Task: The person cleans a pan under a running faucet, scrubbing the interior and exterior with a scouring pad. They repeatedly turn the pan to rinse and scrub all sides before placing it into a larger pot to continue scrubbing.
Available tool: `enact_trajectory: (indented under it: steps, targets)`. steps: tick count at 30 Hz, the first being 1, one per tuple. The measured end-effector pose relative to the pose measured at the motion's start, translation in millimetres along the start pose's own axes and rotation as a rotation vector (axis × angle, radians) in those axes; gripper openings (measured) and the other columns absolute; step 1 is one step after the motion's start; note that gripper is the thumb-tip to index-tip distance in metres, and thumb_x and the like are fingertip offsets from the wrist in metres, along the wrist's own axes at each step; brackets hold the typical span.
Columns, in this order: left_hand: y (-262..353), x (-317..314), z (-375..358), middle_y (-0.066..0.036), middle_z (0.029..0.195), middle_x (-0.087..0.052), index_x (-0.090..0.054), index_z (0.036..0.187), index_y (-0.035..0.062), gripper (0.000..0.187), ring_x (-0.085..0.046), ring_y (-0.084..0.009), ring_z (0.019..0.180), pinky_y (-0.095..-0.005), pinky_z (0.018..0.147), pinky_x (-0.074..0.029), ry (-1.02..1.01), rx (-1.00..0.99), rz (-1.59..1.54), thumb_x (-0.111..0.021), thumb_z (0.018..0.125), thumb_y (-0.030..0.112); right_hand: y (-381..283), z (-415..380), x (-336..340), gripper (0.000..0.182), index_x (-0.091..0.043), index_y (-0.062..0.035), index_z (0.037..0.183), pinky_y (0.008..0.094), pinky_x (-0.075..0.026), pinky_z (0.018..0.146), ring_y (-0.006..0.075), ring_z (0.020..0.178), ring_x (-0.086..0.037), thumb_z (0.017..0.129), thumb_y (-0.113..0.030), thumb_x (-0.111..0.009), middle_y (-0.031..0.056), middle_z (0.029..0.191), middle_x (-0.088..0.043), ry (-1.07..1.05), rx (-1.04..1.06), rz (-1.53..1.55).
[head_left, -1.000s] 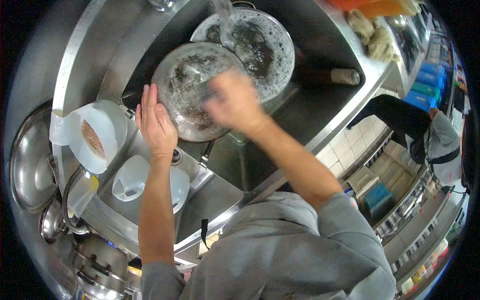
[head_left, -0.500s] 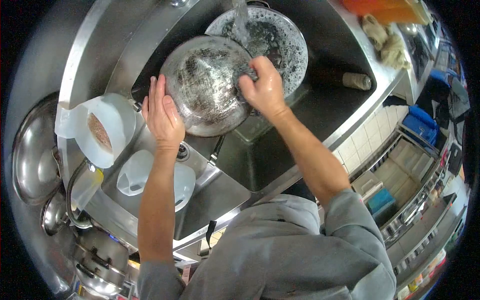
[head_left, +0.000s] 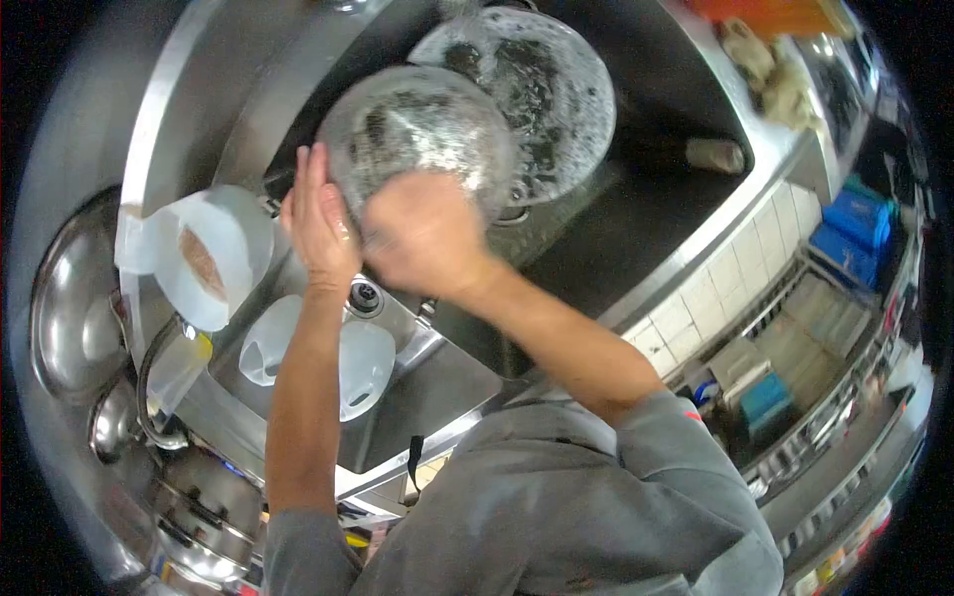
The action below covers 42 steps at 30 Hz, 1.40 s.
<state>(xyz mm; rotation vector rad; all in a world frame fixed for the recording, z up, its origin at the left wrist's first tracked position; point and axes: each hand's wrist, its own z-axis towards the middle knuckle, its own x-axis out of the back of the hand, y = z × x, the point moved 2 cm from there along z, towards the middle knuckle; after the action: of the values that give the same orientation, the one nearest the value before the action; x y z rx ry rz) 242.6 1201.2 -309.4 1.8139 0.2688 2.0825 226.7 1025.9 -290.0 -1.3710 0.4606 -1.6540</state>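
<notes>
An overturned round metal pan (head_left: 427, 109), its underside worn and stained dark, leans over the sink between my hands. My left hand (head_left: 323, 228) braces the pan's left edge, fingers straight along its side and thumb near the rim. My right hand (head_left: 427, 233) is blurred by motion over the pan's lower part. A dark steel wool scrubber showed in it half a second ago; now the hand covers it. Behind the pan stands a large pot (head_left: 571, 109) of sudsy water, with tap water (head_left: 462, 12) running at its far edge.
Cut plastic jugs (head_left: 363, 363) and a white plastic container (head_left: 224, 238) with brownish contents rest on the left ledge. Metal lids (head_left: 79, 298) stand along the left wall. A small cylinder (head_left: 714, 156) lies at the sink's right. A rack (head_left: 785, 368) of containers is lower right.
My right hand has swept from the pan's right edge down and left toward my left hand. More of the pot shows. My left hand stays at the pan's left edge.
</notes>
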Motion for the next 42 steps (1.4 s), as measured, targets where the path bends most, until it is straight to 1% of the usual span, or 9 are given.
enact_trajectory:
  steps: [6,11,15,19,21,23,33,38,42]
  targets:
    - [2,0,1,-0.016,0.159,-0.047,-0.045,0.156,0.0124,0.059,-0.045,-0.0290,0.146,-0.0449,0.116,-0.028,-0.044,-0.011,-0.004,-0.022,0.112,0.044,23,-38,17,0.041,-0.062,-0.0152,0.090,0.0468,-0.043,0.081,0.0290,0.093,-0.061,0.062,-0.035,-0.085,0.0038,0.097,-0.064,-0.070,0.184,-0.041]
    - [2,2,1,-0.018,0.157,-0.048,-0.047,0.154,0.0086,0.061,-0.045,-0.0313,0.145,-0.0442,0.117,-0.027,0.023,-0.003,-0.020,-0.021,0.112,0.045,24,-44,12,0.037,-0.059,-0.0119,0.087,0.0457,-0.040,0.079,0.0317,0.087,-0.056,0.062,-0.029,-0.081,0.0085,0.091,-0.060,0.093,-0.149,-0.053]
    - [2,-1,3,-0.019,0.156,-0.049,-0.048,0.153,0.0075,0.058,-0.046,-0.0322,0.145,-0.0455,0.115,-0.029,0.014,-0.025,-0.022,-0.025,0.112,0.040,-13,-28,-5,0.038,-0.058,-0.0178,0.088,0.0429,-0.042,0.081,0.0257,0.092,-0.058,0.063,-0.031,-0.083,0.0031,0.093,-0.059,-0.140,0.052,-0.140]
    - [1,1,2,-0.020,0.157,-0.048,-0.048,0.153,0.0054,0.059,-0.047,-0.0331,0.144,-0.0450,0.115,-0.029,-0.002,-0.030,-0.005,-0.024,0.112,0.041,32,-52,25,0.040,-0.060,-0.0168,0.090,0.0428,-0.043,0.082,0.0284,0.094,-0.058,0.060,-0.030,-0.084,0.0042,0.095,-0.060,-0.005,0.076,-0.020]
    - [5,2,2,-0.021,0.157,-0.048,-0.047,0.153,0.0038,0.059,-0.047,-0.0334,0.144,-0.0432,0.116,-0.028,0.001,-0.022,0.006,-0.024,0.112,0.039,77,-67,35,0.029,-0.058,-0.0078,0.088,0.0507,-0.047,0.080,0.0375,0.086,-0.058,0.068,-0.021,-0.075,0.0132,0.089,-0.061,0.158,-0.120,0.071]
    - [6,2,-1,-0.021,0.157,-0.047,-0.046,0.153,0.0033,0.058,-0.046,-0.0336,0.144,-0.0432,0.116,-0.028,-0.009,-0.016,-0.005,-0.025,0.112,0.038,102,-65,42,0.024,-0.055,-0.0016,0.089,0.0483,-0.047,0.078,0.0415,0.084,-0.055,0.071,-0.012,-0.067,0.0196,0.088,-0.056,0.221,-0.491,0.188]
    - [3,8,0,-0.022,0.155,-0.049,-0.049,0.151,0.0013,0.055,-0.047,-0.0345,0.144,-0.0448,0.114,-0.029,-0.012,-0.019,-0.019,-0.029,0.111,0.034,102,40,35,0.024,-0.059,-0.0006,0.089,0.0534,-0.051,0.074,0.0460,0.079,-0.061,0.074,-0.018,-0.067,0.0223,0.083,-0.062,0.205,-0.357,0.087]
    - [7,7,5,-0.023,0.154,-0.050,-0.048,0.151,0.0018,0.056,-0.048,-0.0361,0.142,-0.0461,0.114,-0.030,-0.023,0.022,-0.001,-0.029,0.110,0.034,51,-27,45,0.025,-0.057,-0.0052,0.088,0.0505,-0.050,0.078,0.0425,0.085,-0.060,0.070,-0.018,-0.069,0.0197,0.084,-0.056,-0.079,-0.324,0.042]
    - [4,4,4,-0.021,0.157,-0.046,-0.044,0.154,0.0030,0.060,-0.044,-0.0346,0.146,-0.0456,0.117,-0.026,-0.056,0.037,-0.017,-0.022,0.112,0.040,76,15,41,0.028,-0.056,-0.0048,0.089,0.0525,-0.049,0.077,0.0428,0.086,-0.060,0.072,-0.022,-0.070,0.0204,0.085,-0.056,-0.035,-0.169,-0.081]
